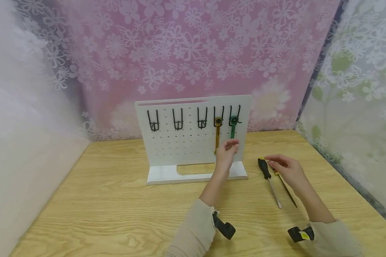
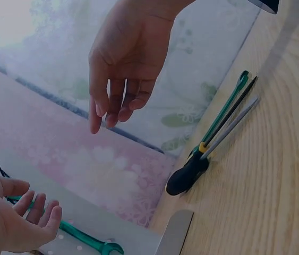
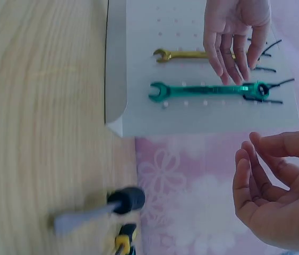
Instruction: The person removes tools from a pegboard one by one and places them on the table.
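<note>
My left hand is raised in front of the pegboard, fingers loosely bent and holding nothing. It overlaps the lower part of a green wrench, which hangs from a hook beside a hanging gold wrench. Over the table on the right hovers my right hand, relaxed and empty, above the tools there. Below it lie a black-handled screwdriver with a flat blade and a second, dark-shafted screwdriver. The left wrist view shows another green wrench alongside them, hidden behind my hand in the head view.
Three more black hooks, such as the leftmost hook, hold no tools on the pegboard. The board's white base stands on the wooden table. Patterned curtains enclose the table at the back and sides.
</note>
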A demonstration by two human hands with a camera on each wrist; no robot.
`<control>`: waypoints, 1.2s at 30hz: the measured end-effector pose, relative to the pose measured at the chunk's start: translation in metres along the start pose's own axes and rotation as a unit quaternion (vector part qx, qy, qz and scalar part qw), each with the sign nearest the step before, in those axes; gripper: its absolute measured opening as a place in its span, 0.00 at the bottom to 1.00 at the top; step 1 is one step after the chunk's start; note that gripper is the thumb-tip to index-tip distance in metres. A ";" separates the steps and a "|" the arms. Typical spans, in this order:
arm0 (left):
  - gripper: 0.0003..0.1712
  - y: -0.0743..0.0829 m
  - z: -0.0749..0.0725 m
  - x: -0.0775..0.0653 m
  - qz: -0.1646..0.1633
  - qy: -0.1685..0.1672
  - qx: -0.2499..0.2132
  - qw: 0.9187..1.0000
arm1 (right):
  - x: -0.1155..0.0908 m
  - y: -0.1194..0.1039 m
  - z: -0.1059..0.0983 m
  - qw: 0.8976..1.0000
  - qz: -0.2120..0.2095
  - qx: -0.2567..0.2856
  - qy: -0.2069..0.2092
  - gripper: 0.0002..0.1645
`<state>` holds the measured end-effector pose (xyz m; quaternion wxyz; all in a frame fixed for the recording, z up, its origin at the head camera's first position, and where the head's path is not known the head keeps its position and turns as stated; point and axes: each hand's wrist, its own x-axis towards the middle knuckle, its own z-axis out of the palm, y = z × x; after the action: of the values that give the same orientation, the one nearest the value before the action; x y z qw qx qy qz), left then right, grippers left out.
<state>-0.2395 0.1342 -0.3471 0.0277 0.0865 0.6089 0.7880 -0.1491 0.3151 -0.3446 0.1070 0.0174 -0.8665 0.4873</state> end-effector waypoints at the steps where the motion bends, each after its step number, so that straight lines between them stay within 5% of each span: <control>1: 0.09 0.002 -0.003 0.001 0.010 0.007 0.007 1.000 | 0.003 -0.003 0.004 1.000 -0.001 0.004 -0.004 0.23; 12: 0.09 0.005 -0.031 0.014 0.102 0.104 0.064 0.987 | 0.042 -0.025 0.058 0.998 0.002 0.054 -0.034 0.19; 24: 0.12 -0.003 -0.041 0.028 0.120 0.096 0.115 0.981 | 0.081 -0.026 0.109 0.993 0.023 0.112 -0.009 0.21; 36: 0.10 -0.005 -0.044 0.034 0.125 0.108 0.142 0.976 | 0.086 -0.028 0.127 0.994 0.033 0.102 -0.008 0.23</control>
<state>-0.2805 0.0990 -0.3595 -0.1492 0.0792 0.6986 0.6953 -0.2507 0.1995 -0.3676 0.0815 0.0037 -0.8133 0.5760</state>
